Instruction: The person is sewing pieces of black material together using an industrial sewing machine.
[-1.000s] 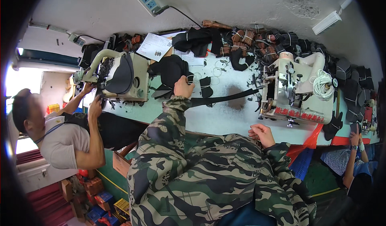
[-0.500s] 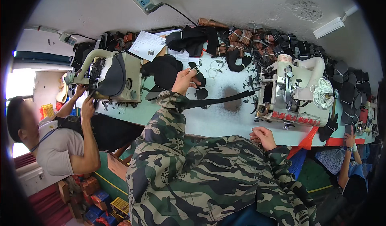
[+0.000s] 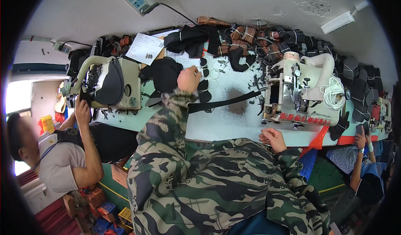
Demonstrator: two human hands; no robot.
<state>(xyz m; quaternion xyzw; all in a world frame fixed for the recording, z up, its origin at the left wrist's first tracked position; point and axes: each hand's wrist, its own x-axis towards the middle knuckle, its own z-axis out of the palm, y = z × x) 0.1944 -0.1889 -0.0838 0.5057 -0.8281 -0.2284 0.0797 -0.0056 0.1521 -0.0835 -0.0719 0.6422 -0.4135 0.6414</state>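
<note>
My left hand [image 3: 189,79] is closed over the table, its fingertips curled at the edge of a black banded bundle [image 3: 204,67]. Whatever those fingers pinch is hidden. Just below it, a dark bundle of flat pieces [image 3: 204,91] lies beside my wrist. A long black strip [image 3: 227,103] runs from my left sleeve toward the sewing machine [image 3: 298,93] on the right. At the table's front edge rests my right hand [image 3: 273,140], its fingers loosely bent and apart, with nothing visible in them.
Bundled brown and black pieces [image 3: 242,36] line the wall. Paper sheets [image 3: 144,48] lie left of a black cloth pile [image 3: 188,40]. A co-worker [image 3: 67,155] works at another machine [image 3: 119,84] on the left. Another person's hand [image 3: 362,136] shows at far right.
My left hand has turned and moved slightly up and left; the pale band seen at its fingers no longer shows there. My right hand stays put. The view has shifted slightly.
</note>
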